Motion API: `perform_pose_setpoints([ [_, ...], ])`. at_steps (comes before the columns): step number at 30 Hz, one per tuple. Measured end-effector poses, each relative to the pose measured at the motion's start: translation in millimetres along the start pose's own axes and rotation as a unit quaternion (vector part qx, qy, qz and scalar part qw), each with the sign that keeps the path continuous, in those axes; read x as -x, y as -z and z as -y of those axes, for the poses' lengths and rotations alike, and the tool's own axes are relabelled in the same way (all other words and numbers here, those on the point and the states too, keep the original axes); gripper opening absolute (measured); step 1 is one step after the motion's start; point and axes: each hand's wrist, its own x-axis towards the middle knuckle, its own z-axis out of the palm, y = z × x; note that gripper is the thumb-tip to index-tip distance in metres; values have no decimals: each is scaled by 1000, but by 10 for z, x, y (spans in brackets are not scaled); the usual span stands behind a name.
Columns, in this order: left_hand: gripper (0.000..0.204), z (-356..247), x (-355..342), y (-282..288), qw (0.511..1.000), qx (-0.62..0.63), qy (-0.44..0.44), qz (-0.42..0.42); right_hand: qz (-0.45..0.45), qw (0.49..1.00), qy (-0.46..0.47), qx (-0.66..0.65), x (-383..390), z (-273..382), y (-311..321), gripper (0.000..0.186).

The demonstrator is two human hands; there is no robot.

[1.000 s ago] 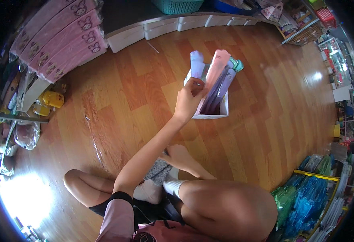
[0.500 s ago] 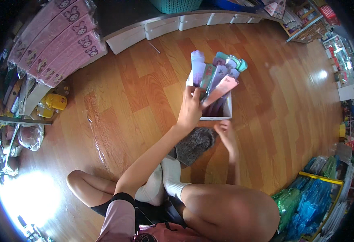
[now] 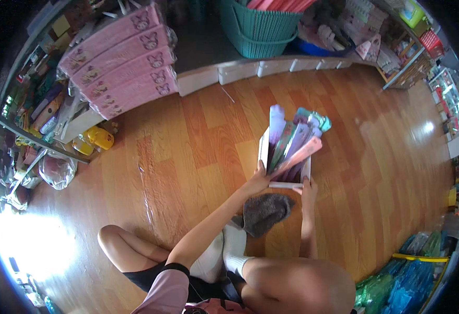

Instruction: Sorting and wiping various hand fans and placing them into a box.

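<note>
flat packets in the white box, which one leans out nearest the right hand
The long pink flat packet: it tilts low across the white box toward the right hand, while the others stand more upright.

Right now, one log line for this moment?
left hand: grips white box | right hand: at box's near edge | box: pastel long packets upright | grey cloth beside

Box (image 3: 264,149) sits on the floor (image 3: 187,146) at twelve o'clock, packets (image 3: 297,144) standing in it; cloth (image 3: 265,212) lies at its six.
</note>
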Motion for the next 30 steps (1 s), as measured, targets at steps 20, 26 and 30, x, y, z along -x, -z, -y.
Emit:
perform_pose_setpoints([
  [20,66,-2351,1113,1438,988,32,-128,-82,93,915,374,121,329,2361,-1202,25],
  [26,42,-2727,882,1960,987,-38,-10,-156,151,907,378,106,-94,2689,-1798,28],
  [30,58,-2504,878,1932,960,80,-164,-210,164,899,382,137,-419,2665,-2019,32],
])
